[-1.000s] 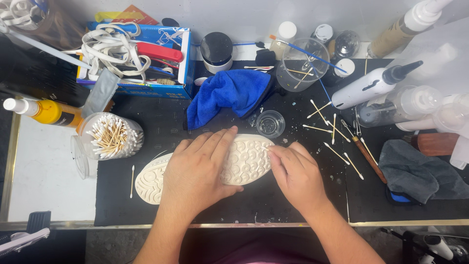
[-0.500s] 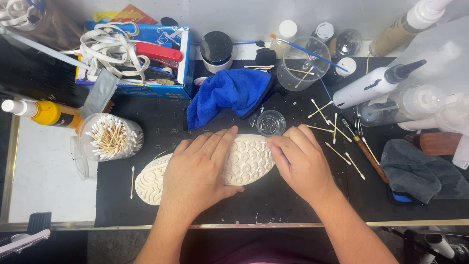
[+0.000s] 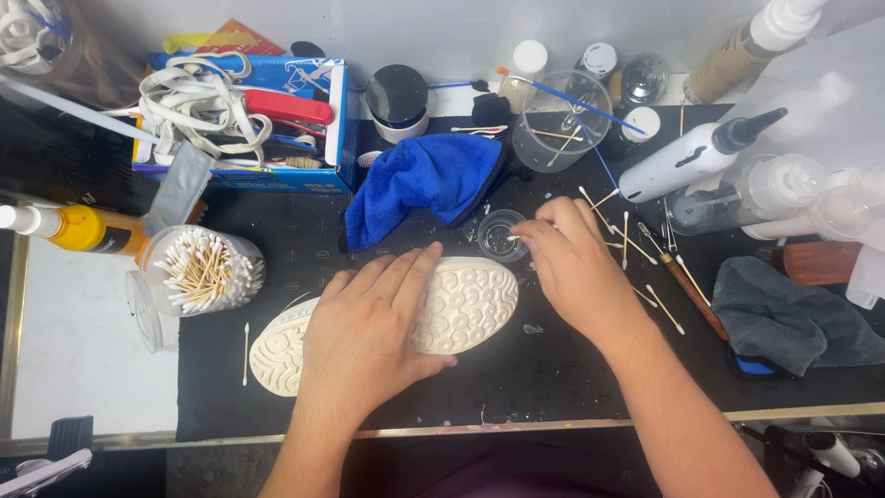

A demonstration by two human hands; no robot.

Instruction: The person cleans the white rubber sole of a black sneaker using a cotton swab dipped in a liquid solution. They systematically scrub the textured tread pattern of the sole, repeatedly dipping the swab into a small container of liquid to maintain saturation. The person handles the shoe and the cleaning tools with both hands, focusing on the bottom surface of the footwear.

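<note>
A shoe lies sole-up on the black mat (image 3: pixel 553 369), showing a cream patterned sole (image 3: pixel 461 309). My left hand (image 3: pixel 373 332) presses flat on the middle of the sole, fingers spread. My right hand (image 3: pixel 572 267) is beyond the shoe's toe end, pinching a cotton swab (image 3: pixel 525 236) whose tip reaches over a small clear dish (image 3: pixel 501 235).
A blue cloth (image 3: pixel 424 180) lies behind the shoe. A clear jar of cotton swabs (image 3: pixel 203 269) stands at left beside a yellow bottle (image 3: pixel 83 229). Loose swabs (image 3: pixel 636 249), a white nozzle bottle (image 3: pixel 691 157), clear bottles and a grey cloth (image 3: pixel 793 314) crowd the right. A blue box (image 3: pixel 240 120) holds laces.
My right hand has lifted off the sole's toe end and moved up to the small dish, now holding a cotton swab. The left hand stays on the sole.
</note>
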